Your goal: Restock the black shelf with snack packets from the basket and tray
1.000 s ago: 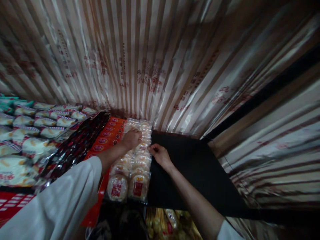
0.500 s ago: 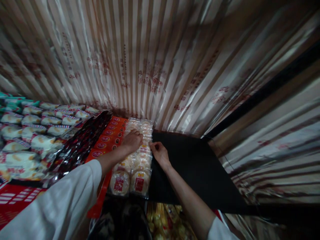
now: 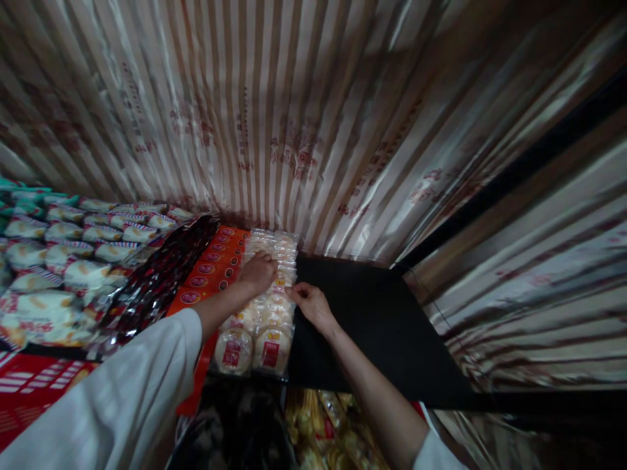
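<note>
Two columns of round, pale crackers in clear wrappers with red labels (image 3: 271, 353) lie overlapping on the black shelf (image 3: 372, 326). My left hand (image 3: 261, 271) rests on the left column, fingers curled downward. Its fingertips are hidden, so what it grips, if anything, does not show. At the right edge of the right column, my right hand (image 3: 312, 305) has its thumb and forefinger pinched at the rim of a cracker packet (image 3: 280, 290). Its other fingers are curled in.
Left of the crackers lie an orange printed strip (image 3: 210, 261), dark red shiny packets (image 3: 157, 281) and rows of white snack packets (image 3: 78, 274). Behind hangs a striped foil sheet (image 3: 274, 117). Yellow-gold packets (image 3: 323, 424) lie below the shelf. A black bar (image 3: 509, 176) slants at right.
My right hand has shifted slightly left and down, its fingertips now over the packets' right edge. My left hand stays almost in place on the left column.
</note>
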{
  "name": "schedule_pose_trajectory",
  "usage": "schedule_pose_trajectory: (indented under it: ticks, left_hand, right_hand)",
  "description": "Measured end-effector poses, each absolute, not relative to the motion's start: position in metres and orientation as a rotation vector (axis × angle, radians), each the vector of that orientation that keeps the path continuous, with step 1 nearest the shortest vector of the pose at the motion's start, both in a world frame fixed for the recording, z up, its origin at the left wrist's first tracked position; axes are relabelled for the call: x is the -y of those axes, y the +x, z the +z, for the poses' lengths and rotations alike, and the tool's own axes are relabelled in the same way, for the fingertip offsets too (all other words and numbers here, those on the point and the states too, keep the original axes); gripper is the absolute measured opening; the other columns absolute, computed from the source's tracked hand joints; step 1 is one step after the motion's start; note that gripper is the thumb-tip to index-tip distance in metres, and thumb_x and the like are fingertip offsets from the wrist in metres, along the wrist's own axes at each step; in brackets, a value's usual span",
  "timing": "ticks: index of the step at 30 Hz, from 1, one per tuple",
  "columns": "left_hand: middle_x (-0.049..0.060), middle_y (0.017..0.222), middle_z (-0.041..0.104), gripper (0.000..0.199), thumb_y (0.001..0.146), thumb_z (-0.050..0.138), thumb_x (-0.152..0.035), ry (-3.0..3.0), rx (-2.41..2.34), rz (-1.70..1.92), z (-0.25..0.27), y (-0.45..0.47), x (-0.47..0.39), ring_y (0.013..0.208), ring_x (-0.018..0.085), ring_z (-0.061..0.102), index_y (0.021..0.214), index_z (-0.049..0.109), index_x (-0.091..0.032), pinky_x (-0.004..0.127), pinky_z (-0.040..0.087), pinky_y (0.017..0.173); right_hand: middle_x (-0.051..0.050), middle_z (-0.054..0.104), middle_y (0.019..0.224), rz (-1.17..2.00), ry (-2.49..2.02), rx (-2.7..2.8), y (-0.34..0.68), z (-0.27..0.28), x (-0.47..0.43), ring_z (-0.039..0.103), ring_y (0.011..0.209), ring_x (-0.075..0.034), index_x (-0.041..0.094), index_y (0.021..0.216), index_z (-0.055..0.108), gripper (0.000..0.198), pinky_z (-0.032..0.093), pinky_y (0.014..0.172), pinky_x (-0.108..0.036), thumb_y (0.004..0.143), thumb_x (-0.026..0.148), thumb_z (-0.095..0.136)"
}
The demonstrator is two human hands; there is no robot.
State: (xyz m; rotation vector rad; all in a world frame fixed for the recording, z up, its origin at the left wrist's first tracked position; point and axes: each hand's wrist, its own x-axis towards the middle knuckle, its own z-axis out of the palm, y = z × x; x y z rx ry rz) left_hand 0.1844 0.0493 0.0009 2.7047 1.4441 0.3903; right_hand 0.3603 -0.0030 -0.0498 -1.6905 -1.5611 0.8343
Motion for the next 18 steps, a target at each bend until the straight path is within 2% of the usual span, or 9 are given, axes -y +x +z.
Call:
schedule_pose_trajectory:
  ticks: [3,6,13,18]
  left_hand:
    - [0.009,0.095,0.060,0.018,0.089,0.047,-0.026,2.775,-1.373,0.492,0.003,0.181,-0.040,0.102,0.023,0.048,0.087,0.062,-0.016,0.035,0.041,0.088]
    - [0.009,0.096,0.059,0.020,0.090,0.047,-0.030,2.858,-1.230,0.444,0.004,0.178,-0.028,0.102,0.023,0.048,0.087,0.061,-0.016,0.036,0.040,0.091]
    - [0.010,0.098,0.061,0.014,0.084,0.050,-0.020,2.828,-1.289,0.263,0.010,0.183,-0.014,0.104,0.025,0.049,0.087,0.063,-0.015,0.037,0.040,0.091]
    - [0.011,0.096,0.062,0.015,0.085,0.049,-0.021,2.786,-1.300,0.285,0.009,0.183,-0.017,0.104,0.025,0.049,0.085,0.063,-0.015,0.036,0.041,0.091]
  right_hand:
    - [0.001,0.063,0.066,0.786,-1.735,1.493,0.357,-0.052,0.000,0.056,0.061,-0.014,0.021,0.069,0.062,0.034,0.040,0.058,-0.024,0.071,0.054,0.056]
    - [0.001,0.064,0.068,0.752,-1.791,1.434,0.353,-0.053,-0.001,0.057,0.064,-0.016,0.022,0.071,0.062,0.034,0.041,0.060,-0.025,0.071,0.055,0.054]
    - [-0.001,0.064,0.070,0.578,-1.872,1.451,0.350,-0.037,0.017,0.059,0.066,-0.017,0.023,0.073,0.060,0.037,0.040,0.059,-0.026,0.077,0.058,0.047]
    - [0.001,0.064,0.067,0.680,-1.876,1.588,0.356,-0.030,0.032,0.057,0.061,-0.015,0.024,0.070,0.061,0.033,0.037,0.056,-0.024,0.073,0.056,0.055]
